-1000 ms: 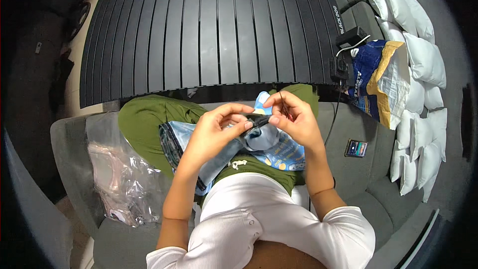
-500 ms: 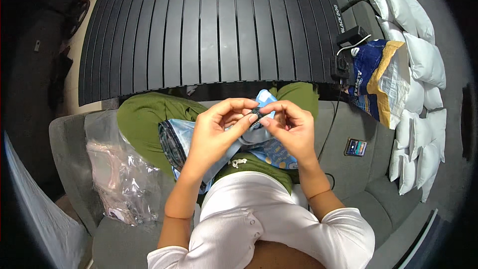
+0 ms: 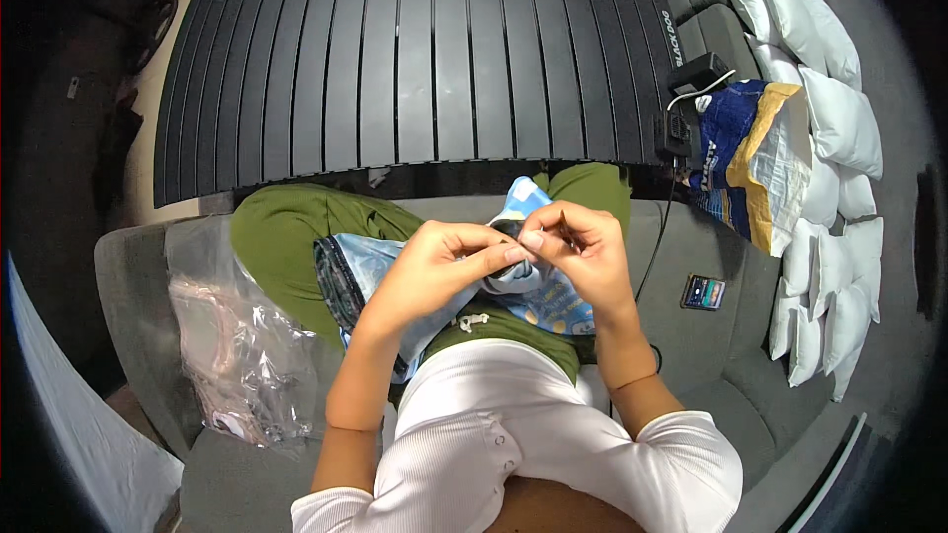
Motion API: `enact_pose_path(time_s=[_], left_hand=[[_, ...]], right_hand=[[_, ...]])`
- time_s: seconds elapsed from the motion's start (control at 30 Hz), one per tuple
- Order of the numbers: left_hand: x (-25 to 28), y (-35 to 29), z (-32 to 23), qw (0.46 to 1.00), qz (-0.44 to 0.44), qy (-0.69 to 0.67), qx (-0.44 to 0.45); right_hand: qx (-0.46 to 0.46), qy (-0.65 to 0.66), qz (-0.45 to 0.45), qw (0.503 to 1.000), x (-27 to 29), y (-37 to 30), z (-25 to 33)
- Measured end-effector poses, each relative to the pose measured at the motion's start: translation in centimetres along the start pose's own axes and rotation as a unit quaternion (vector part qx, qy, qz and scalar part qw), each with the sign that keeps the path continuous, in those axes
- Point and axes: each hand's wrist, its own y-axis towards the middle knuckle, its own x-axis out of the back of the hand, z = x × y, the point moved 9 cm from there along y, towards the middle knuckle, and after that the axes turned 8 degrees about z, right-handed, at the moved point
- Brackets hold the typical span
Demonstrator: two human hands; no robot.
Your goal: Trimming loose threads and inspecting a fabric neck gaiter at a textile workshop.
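A light blue patterned cloth (image 3: 555, 302) with a dark edge band lies across my lap, over green trousers. My left hand (image 3: 434, 268) pinches its dark edge between thumb and forefinger. From the other side, my right hand (image 3: 585, 252) is closed at the same spot, thumb and fingertips meeting the left ones. Between the hands the band curls into a small loop. Whether a small tool sits in the right fingers I cannot make out. Another dark-edged part of the cloth drapes over my left thigh.
A black slatted table (image 3: 425, 59) stands just ahead. On the grey sofa lie a clear plastic bag (image 3: 252, 365) at left and a phone (image 3: 704, 292) at right. Farther right are a blue and yellow sack (image 3: 755, 163), a black power adapter (image 3: 699, 73) with cable, and several white pillows (image 3: 842, 123).
My right hand has shifted slightly, its fingers curling in more. The left fingertips have moved a little right and down, and the band between the hands now shows more of its loop.
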Motion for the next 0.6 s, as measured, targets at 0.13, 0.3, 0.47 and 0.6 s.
enact_pose_path(time_s=[0.13,0.3,0.47,0.6], left_hand=[[-0.3,-0.1,-0.6,0.998,0.026,-0.035,-0.036],[-0.1,-0.2,-1.0,0.999,0.019,-0.021,-0.035],[0.0,-0.3,-1.7,0.995,-0.015,-0.023,-0.092],[0.4,-0.5,-1.5,0.993,-0.058,0.006,-0.100]], right_hand=[[-0.021,0.005,0.010,1.000,0.4,0.1,-0.8],[-0.020,0.101,-0.003,0.995,0.4,0.1,-0.2],[-0.028,0.077,-0.001,0.997,0.1,-0.2,0.0],[0.031,0.036,0.006,0.999,-0.5,-0.1,1.5]])
